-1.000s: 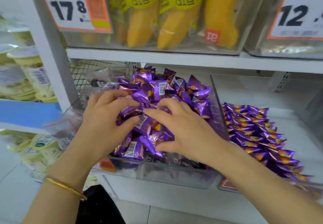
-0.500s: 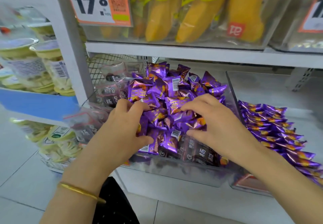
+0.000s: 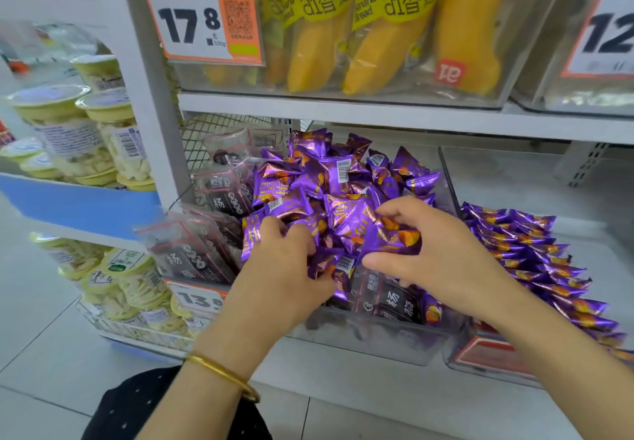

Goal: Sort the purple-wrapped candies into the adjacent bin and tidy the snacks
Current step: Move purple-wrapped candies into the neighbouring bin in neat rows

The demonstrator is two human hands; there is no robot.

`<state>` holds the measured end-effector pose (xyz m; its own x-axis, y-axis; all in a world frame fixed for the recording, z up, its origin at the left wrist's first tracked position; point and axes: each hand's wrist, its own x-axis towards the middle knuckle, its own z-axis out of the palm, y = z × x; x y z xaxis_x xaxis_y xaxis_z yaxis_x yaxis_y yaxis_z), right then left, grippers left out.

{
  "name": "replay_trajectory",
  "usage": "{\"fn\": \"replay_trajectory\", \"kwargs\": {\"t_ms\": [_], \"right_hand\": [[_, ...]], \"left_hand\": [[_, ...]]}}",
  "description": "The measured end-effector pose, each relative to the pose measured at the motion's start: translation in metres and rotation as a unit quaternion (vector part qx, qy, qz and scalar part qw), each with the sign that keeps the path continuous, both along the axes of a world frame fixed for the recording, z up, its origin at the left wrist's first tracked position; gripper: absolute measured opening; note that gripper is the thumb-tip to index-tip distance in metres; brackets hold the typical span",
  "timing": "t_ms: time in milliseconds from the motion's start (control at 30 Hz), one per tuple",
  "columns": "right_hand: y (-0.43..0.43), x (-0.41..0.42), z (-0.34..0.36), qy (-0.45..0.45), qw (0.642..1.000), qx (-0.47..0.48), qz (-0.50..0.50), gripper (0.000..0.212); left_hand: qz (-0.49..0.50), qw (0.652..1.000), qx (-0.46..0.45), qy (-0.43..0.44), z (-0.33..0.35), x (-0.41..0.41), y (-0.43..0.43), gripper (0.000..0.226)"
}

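In the head view, banana bread packs [image 3: 384, 31] fill the shelf above, and dark snack packets [image 3: 224, 196] crowd the left side and front of the clear bin [image 3: 377, 345], lying mixed under the heap of purple-wrapped candies [image 3: 343, 179]. The adjacent bin [image 3: 507, 182] on your right holds a row of purple candies [image 3: 535, 258]. Your left hand [image 3: 278, 278] curls its fingers into the heap's front, gripping several candies. Your right hand [image 3: 442, 258] clutches a bunch between curled fingers and thumb, just beside the left.
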<state>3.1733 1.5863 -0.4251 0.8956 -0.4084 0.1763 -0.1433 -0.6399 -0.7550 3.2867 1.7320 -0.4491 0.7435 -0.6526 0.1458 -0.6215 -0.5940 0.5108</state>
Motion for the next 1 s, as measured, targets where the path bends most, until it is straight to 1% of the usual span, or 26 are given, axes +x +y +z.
{"fn": "replay_trajectory", "kwargs": {"t_ms": [67, 133, 167, 200, 233, 267, 333, 367, 400, 467, 533, 600, 700, 800, 900, 967, 1000], "right_hand": [[-0.002, -0.003, 0.003, -0.03, 0.997, 0.071, 0.016, 0.033], [-0.004, -0.006, 0.007, -0.061, 0.988, 0.14, 0.026, 0.032], [-0.005, -0.007, 0.009, -0.072, 0.984, 0.162, 0.027, 0.031], [-0.007, -0.007, 0.009, -0.081, 0.981, 0.173, 0.029, 0.035], [-0.01, -0.007, 0.009, -0.088, 0.978, 0.184, 0.035, 0.042], [-0.013, -0.007, 0.007, -0.097, 0.973, 0.204, 0.05, 0.044], [-0.015, -0.008, 0.008, -0.108, 0.957, 0.256, 0.08, 0.034], [-0.016, -0.01, 0.01, -0.109, 0.955, 0.263, 0.09, 0.031], [-0.018, -0.012, 0.011, -0.107, 0.957, 0.251, 0.096, 0.032], [-0.021, -0.014, 0.011, -0.097, 0.966, 0.219, 0.097, 0.039], [-0.024, -0.016, 0.012, -0.091, 0.971, 0.205, 0.086, 0.038], [-0.028, -0.017, 0.012, -0.104, 0.97, 0.208, 0.065, 0.033], [-0.035, -0.02, 0.014, -0.137, 0.958, 0.25, 0.012, 0.041], [-0.044, -0.025, 0.019, -0.177, 0.938, 0.295, -0.036, 0.04], [-0.047, -0.029, 0.021, -0.18, 0.932, 0.31, -0.046, 0.036], [-0.045, -0.03, 0.017, -0.183, 0.93, 0.316, -0.039, 0.022], [-0.044, -0.029, 0.015, -0.183, 0.932, 0.312, -0.036, 0.022]], "left_hand": [[-0.015, 0.992, -0.087, 0.092, 0.008, 0.002, 0.003, 0.017], [-0.049, 0.96, -0.175, 0.211, 0.016, 0.004, 0.003, 0.004], [-0.066, 0.941, -0.206, 0.262, 0.019, 0.004, 0.003, 0.005], [-0.077, 0.923, -0.224, 0.303, 0.019, 0.004, 0.003, 0.008], [-0.093, 0.907, -0.233, 0.339, 0.019, 0.004, 0.001, 0.006], [-0.109, 0.892, -0.237, 0.368, 0.019, 0.004, -0.001, 0.007], [-0.139, 0.872, -0.235, 0.406, 0.017, 0.002, -0.005, 0.028], [-0.153, 0.867, -0.241, 0.409, 0.016, 0.001, -0.008, 0.028], [-0.157, 0.866, -0.254, 0.401, 0.016, 0.0, -0.011, 0.024], [-0.151, 0.874, -0.279, 0.368, 0.015, -0.003, -0.018, 0.018], [-0.164, 0.875, -0.293, 0.348, 0.014, -0.007, -0.027, 0.023], [-0.171, 0.868, -0.301, 0.357, 0.011, -0.008, -0.035, 0.031], [-0.188, 0.858, -0.297, 0.376, 0.01, -0.008, -0.043, 0.042], [-0.201, 0.86, -0.285, 0.371, 0.01, -0.006, -0.046, 0.053], [-0.177, 0.858, -0.294, 0.381, 0.01, -0.007, -0.051, 0.057], [-0.163, 0.862, -0.29, 0.383, 0.009, -0.009, -0.055, 0.055], [-0.159, 0.862, -0.287, 0.386, 0.009, -0.011, -0.056, 0.054]]}}
